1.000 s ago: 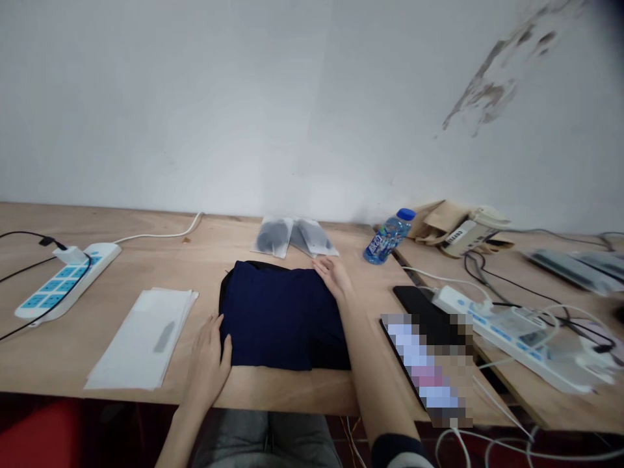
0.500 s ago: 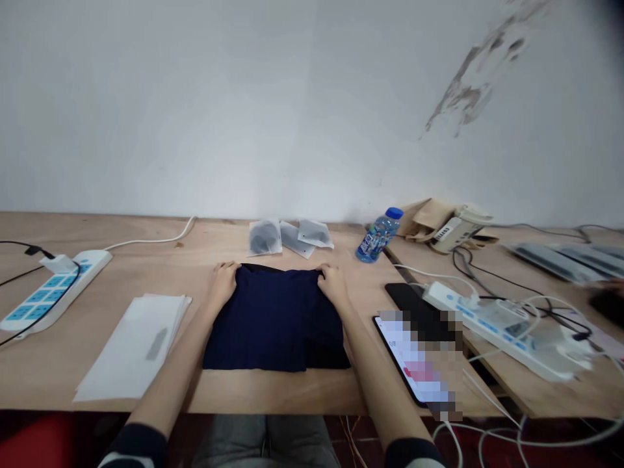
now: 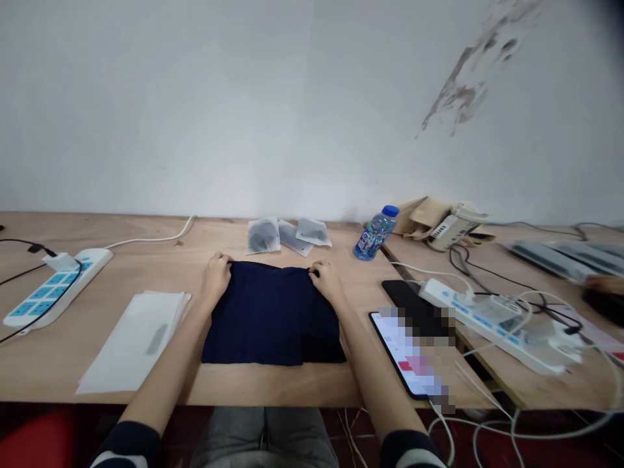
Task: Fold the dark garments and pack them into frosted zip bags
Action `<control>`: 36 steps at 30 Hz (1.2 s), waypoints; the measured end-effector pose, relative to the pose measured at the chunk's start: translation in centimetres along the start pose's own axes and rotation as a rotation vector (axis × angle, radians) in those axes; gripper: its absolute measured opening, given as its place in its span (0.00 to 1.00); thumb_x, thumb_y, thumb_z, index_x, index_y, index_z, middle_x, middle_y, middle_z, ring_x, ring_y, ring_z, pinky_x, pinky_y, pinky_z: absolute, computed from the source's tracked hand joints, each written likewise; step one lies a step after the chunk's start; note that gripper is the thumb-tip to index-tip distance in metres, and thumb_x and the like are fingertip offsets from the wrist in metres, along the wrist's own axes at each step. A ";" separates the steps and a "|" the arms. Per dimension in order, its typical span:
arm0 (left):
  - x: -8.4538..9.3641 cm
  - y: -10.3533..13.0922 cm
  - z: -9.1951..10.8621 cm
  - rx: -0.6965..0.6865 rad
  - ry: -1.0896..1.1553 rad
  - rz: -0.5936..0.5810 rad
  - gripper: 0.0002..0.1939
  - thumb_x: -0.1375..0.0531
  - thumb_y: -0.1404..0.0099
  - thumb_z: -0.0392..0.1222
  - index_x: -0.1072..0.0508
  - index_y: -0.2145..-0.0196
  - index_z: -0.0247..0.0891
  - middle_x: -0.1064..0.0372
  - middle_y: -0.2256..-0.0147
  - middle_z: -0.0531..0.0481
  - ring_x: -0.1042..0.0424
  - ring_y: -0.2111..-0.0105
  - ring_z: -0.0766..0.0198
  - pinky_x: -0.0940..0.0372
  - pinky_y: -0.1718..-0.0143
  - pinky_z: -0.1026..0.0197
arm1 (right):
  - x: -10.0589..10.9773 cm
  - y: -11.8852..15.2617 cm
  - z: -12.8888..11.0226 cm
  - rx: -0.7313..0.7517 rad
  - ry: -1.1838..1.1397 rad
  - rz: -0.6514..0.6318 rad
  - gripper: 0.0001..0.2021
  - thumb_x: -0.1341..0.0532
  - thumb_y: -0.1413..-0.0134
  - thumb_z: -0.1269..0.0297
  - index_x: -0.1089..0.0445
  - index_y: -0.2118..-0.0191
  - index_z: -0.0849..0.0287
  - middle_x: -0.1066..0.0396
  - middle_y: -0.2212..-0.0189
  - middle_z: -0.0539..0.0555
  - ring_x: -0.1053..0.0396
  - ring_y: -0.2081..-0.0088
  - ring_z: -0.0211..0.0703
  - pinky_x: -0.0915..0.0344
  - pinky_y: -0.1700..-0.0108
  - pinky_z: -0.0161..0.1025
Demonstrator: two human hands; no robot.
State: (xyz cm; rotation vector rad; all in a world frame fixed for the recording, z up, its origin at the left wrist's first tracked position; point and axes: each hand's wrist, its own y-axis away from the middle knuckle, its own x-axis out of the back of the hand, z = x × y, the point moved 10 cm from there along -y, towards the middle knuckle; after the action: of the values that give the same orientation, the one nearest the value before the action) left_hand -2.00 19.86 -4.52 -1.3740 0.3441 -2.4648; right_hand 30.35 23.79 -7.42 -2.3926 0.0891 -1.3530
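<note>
Power strip [image 3: 58, 292] at the left edge of the frame, slanting from lower left to upper right, with a white plug [image 3: 62, 262] in its upper part. Next, toward the lower left, a stack of white sheets [image 3: 134, 341], long axis slanting up to the right. Then left hand [image 3: 218, 276], fingers together and clamped on the upper left corner of the navy cloth [image 3: 263, 315]. With that cloth, lower centre of the frame, flat on the wooden table [image 3: 263, 388]: long axis running left to right, narrower edge toward the wall [image 3: 195, 110], wider edge toward the person, black layer [image 3: 324, 341] showing at the right side. Beyond the cloth, at centre, three translucent packets [image 3: 263, 235] with dark contents. Then right hand [image 3: 325, 281], fingers curled and clamped on the upper right corner of the cloth, well apart from left hand. Farther right, a blue-capped bottle [image 3: 375, 233], tilted in view, top to the upper right. Below it, a lit phone [image 3: 404, 357], partly pixelated, just beside a black object [image 3: 414, 305], impossible to identify. At right, a coffee cup [image 3: 453, 227] near brown paper packaging [image 3: 419, 218], and another white strip [image 3: 487, 325] slanting down to the right among cables.
</note>
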 end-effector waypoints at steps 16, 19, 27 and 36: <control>4.0 17.9 -3.5 0.106 0.597 0.165 0.09 0.44 0.36 0.44 0.29 0.62 0.38 0.26 0.53 0.42 0.27 0.50 0.55 0.33 0.48 0.52 | 7.4 17.2 -3.8 0.003 0.012 0.133 0.13 0.50 0.35 0.56 0.32 0.57 0.56 0.25 0.59 0.59 0.27 0.58 0.50 0.32 0.55 0.45; 3.7 22.0 -3.6 0.078 0.407 0.134 0.09 0.45 0.36 0.42 0.29 0.60 0.39 0.27 0.53 0.43 0.28 0.51 0.54 0.33 0.48 0.49 | 5.8 20.5 -3.1 0.039 0.014 0.149 0.12 0.50 0.35 0.57 0.32 0.61 0.55 0.24 0.60 0.58 0.26 0.60 0.50 0.31 0.57 0.45; 4.8 21.4 -0.2 -0.133 0.064 0.113 0.12 0.46 0.37 0.37 0.27 0.56 0.43 0.29 0.49 0.46 0.31 0.49 0.52 0.37 0.46 0.44 | 6.2 20.8 -3.2 0.045 0.005 0.121 0.11 0.48 0.36 0.57 0.31 0.61 0.55 0.27 0.56 0.59 0.29 0.54 0.52 0.32 0.52 0.49; -0.7 18.7 7.3 -0.362 -0.069 -0.068 0.22 0.48 0.31 0.45 0.35 0.41 0.45 0.45 0.36 0.46 0.47 0.35 0.50 0.45 0.38 0.41 | 4.2 13.6 -2.9 0.087 0.163 -0.028 0.18 0.51 0.35 0.60 0.30 0.49 0.60 0.31 0.47 0.65 0.36 0.43 0.57 0.39 0.43 0.56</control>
State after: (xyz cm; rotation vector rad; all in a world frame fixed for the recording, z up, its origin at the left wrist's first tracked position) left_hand 7.26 2.31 -7.81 -1.6283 0.7705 -2.4865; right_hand 31.98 9.38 -7.65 -2.2172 0.0395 -1.5316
